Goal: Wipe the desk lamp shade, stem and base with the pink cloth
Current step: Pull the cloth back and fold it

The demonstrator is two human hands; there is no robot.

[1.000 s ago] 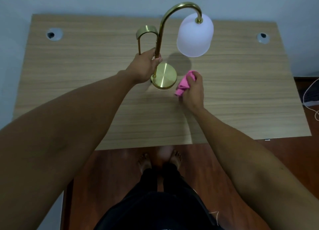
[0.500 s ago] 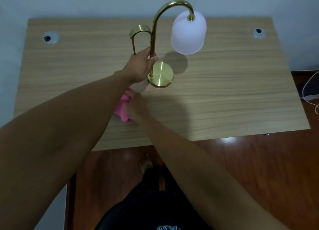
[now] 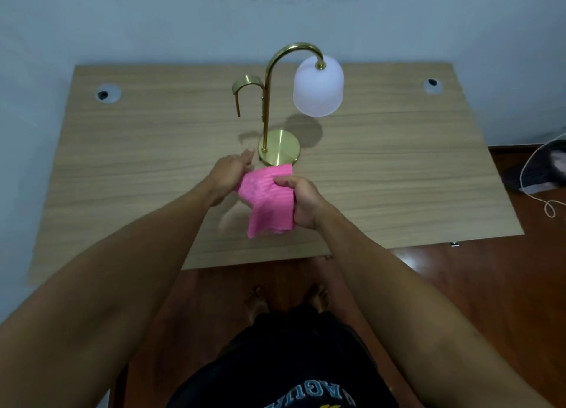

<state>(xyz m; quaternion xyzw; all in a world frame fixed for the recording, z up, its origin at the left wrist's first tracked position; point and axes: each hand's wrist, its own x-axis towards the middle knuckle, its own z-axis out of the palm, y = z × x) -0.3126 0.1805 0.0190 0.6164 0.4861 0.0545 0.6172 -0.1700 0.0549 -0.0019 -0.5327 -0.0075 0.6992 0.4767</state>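
A brass desk lamp stands mid-desk: round base point(image 3: 283, 150), curved stem point(image 3: 266, 107), white frosted shade point(image 3: 318, 87) hanging at the right, and a small brass hook point(image 3: 245, 84) at the left. In front of the base, both hands hold the pink cloth point(image 3: 268, 200) spread above the desk. My left hand point(image 3: 228, 176) pinches its left edge, fingers pointing toward the base. My right hand point(image 3: 301, 200) grips its right side. The cloth's top corner overlaps the front rim of the base. Neither hand touches the lamp.
The wooden desk point(image 3: 122, 168) has two round cable holes, one at the left point(image 3: 105, 94) and one at the right point(image 3: 432, 85), and stands against a pale wall. A dark object with a white cord point(image 3: 542, 174) lies on the floor at the right.
My left hand has let go of the lamp stem and taken the cloth's left edge. My right hand brought the cloth from the left to the front of the base, now spread out.
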